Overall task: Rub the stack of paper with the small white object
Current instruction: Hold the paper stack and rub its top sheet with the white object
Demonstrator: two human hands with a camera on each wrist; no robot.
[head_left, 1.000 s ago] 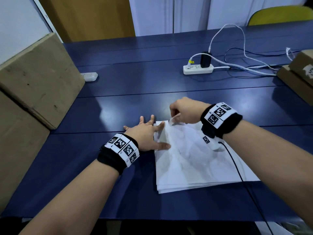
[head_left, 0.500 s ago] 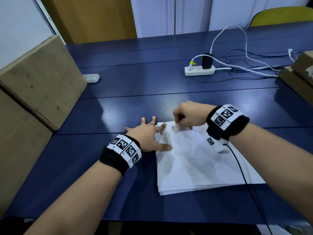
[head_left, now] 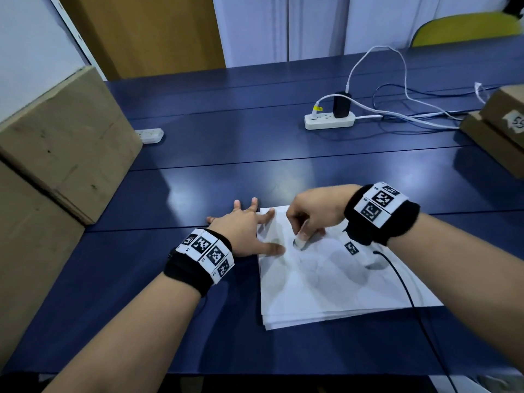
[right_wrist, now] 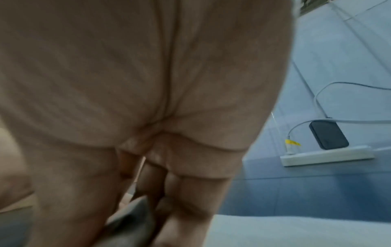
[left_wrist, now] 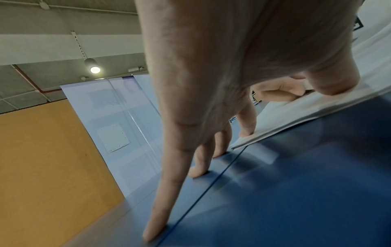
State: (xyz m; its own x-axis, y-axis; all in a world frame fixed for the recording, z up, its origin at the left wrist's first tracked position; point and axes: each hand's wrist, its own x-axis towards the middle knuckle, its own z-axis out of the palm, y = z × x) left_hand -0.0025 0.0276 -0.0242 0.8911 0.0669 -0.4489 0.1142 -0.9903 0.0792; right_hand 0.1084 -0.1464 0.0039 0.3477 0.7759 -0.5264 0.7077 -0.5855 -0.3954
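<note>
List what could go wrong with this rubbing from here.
1. The left hand pins only the left edge of the stack of paper; hard strokes might crumple or shift the top sheet.
2. The right hand pinches the small white object near its tip; it might slip out.

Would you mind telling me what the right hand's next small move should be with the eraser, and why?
Probably a short stroke back across the top sheet. The right hand pinches the small white eraser with its tip on the stack of paper, faint grey marks lie around it, and the left hand lies spread flat, thumb and forefinger pressing the stack's left edge, so the sheets should stay put.
</note>
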